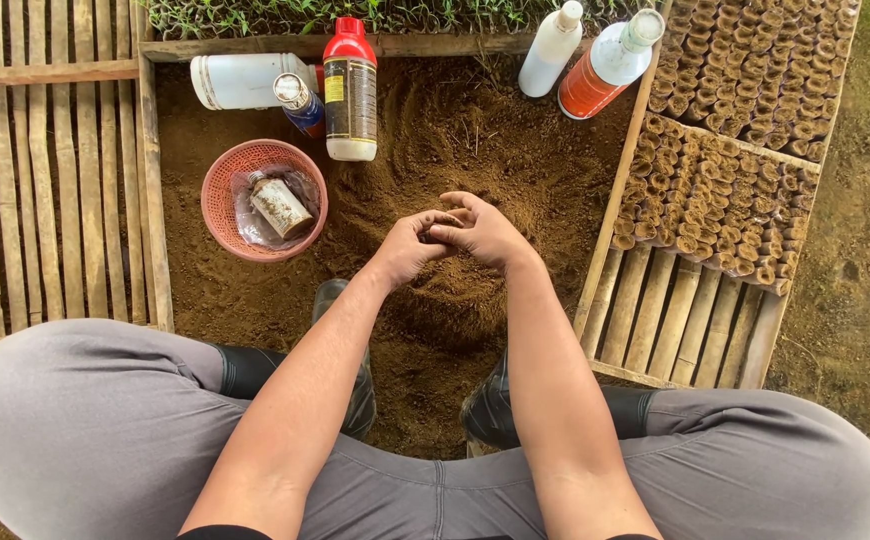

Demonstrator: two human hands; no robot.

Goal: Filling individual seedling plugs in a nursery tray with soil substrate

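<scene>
Two hands are meeting over the soil bed [515,170]: I am squatting at its near edge, my left hand [412,247] and right hand [485,232] pressed together above the mound of loose brown soil [435,295]. Both are curled around something small pinched between the fingertips; it is too hidden to name for certain, though it looks like a little soil-filled pot [447,221] like those in the tray. Neither hand is lying loose.

Along the bed's right edge, rows of small filled pots [715,190] are already standing packed on a slatted bamboo tray [675,330]; the tray's near end is showing bare slats, so by my reckoning a good share is done and more room is waiting. At the far edge a red-capped bottle [350,95] is standing upright, with a white jug [240,80] lying on its side next to it, and a white bottle [550,50] and an orange bottle [605,70] leaning near the far right corner. Toward the left edge a pink basket [223,195] is holding a small brown bottle [280,205]. My rubber boots [355,400] are planted in the soil.
</scene>
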